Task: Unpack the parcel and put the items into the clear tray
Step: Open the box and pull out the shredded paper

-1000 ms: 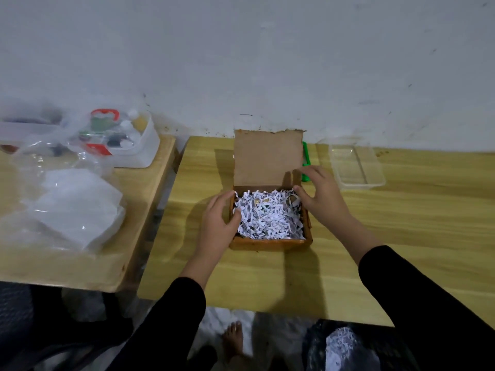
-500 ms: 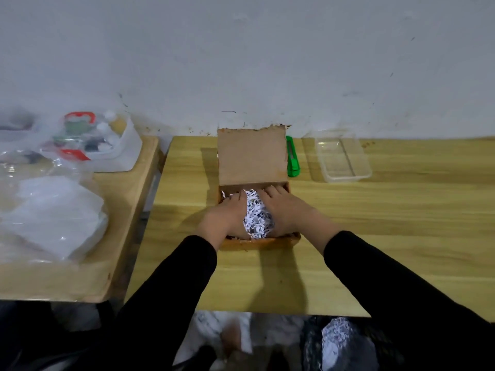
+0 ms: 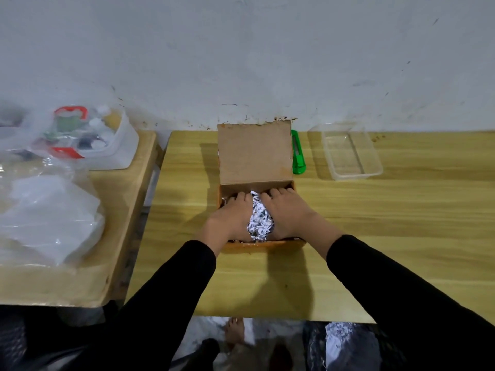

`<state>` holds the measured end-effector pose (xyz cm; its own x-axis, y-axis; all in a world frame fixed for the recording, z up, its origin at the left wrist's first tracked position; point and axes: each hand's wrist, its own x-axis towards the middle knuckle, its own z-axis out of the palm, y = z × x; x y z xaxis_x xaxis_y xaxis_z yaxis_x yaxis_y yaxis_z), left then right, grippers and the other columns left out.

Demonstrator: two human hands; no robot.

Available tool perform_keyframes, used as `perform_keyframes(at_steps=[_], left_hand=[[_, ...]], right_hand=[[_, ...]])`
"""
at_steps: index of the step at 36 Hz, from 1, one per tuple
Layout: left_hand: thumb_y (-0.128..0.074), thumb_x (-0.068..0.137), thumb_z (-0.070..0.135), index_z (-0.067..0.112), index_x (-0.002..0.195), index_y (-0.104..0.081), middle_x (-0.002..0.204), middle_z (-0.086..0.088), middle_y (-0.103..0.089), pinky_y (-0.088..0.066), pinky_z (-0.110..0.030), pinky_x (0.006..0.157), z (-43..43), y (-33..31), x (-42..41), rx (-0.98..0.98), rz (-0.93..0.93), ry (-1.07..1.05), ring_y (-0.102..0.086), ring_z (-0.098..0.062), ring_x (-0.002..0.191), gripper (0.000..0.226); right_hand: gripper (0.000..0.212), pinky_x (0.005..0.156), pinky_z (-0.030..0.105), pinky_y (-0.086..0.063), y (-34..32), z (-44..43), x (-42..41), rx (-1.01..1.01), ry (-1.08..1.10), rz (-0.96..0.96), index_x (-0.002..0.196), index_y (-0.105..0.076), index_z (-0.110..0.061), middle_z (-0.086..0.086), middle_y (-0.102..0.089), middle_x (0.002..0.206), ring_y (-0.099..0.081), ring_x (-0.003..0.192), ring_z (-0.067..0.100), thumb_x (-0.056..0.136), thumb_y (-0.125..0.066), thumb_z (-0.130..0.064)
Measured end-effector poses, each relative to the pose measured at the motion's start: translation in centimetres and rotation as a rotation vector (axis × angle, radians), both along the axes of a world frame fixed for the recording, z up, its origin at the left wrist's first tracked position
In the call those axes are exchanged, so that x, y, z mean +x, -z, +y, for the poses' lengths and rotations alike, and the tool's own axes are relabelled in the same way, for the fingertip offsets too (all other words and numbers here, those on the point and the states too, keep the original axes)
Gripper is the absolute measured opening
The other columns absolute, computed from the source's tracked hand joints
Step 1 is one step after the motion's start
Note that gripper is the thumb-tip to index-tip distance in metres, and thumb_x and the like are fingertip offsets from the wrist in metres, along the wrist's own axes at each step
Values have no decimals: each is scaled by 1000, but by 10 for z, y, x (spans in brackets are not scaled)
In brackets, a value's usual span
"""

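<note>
A brown cardboard parcel box sits on the yellow wooden table, its lid standing open towards the wall. White shredded paper fills it. My left hand and my right hand are both inside the box, pressed into the shredded paper from either side and bunching it between them. Whatever lies under the paper is hidden. The clear tray stands at the back right of the box and holds nothing.
A green utility knife lies between box and tray. A second table on the left carries clear plastic bags and a white bin of small items. A dark bag holding shredded paper sits on the floor below.
My hands left the box's side walls and went down into the shredded paper, gathering it towards the middle. The camera tilted a little; the box stayed in place.
</note>
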<state>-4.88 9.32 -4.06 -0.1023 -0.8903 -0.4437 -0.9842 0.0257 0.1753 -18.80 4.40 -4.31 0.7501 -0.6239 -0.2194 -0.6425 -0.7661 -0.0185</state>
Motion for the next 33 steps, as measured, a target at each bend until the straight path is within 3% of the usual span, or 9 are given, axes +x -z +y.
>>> perform_keyframes(at_steps=[9,14,22,33], left_hand=[[-75,70,25,3,117,-39,114,-19,-55,-50,-40,85,2,1,2,40,117,-45,-57,-32,104,62],[-74,69,34,7,114,-39,109,-15,-56,-52,-42,84,3,2,1,34,149,-42,-59,-31,100,63],[-71,76,31,4,116,-37,118,-19,-52,-48,-43,88,6,-5,-4,10,147,-57,-56,-35,108,59],[-70,76,23,8,112,-36,114,-14,-47,-41,-38,75,12,-12,-15,-167,104,-80,-55,-35,101,52]], right_hand=[[61,86,36,-42,2,2,-2,57,-13,-49,113,-47,-7,13,-64,110,-61,101,32,74,-62,-52],[65,83,37,-44,2,5,-2,106,13,-73,113,-48,-5,14,-64,109,-61,100,34,72,-65,-53],[64,83,38,-42,-1,11,-5,119,79,-68,112,-46,-6,14,-62,111,-59,104,34,71,-66,-51],[60,86,43,-42,-16,20,-14,117,189,-139,111,-43,-8,13,-57,115,-53,107,35,70,-71,-42]])
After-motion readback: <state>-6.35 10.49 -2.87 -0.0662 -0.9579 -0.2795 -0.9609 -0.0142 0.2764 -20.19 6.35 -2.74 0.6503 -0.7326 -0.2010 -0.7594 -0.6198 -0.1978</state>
